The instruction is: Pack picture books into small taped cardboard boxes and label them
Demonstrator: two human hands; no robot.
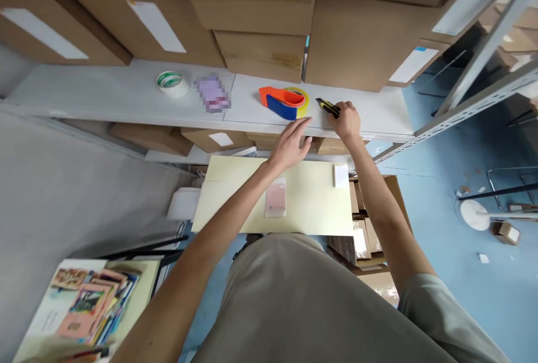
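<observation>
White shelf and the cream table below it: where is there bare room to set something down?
On the shelf, the long stretch left of the tape roll is bare, as is the end right of the right hand. The middle is crowded: tape dispenser, utility knife, left hand. The table is bare left of the pink packet.

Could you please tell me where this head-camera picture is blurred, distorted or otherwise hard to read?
Head view: wide-angle bending curves the white shelf board and grey metal rack upright; a purple item is pixelated; the colourful stack of printed cards at lower left is smeared; the right hand on the black-and-yellow utility knife is sharp; lighting is even, no glare.
</observation>
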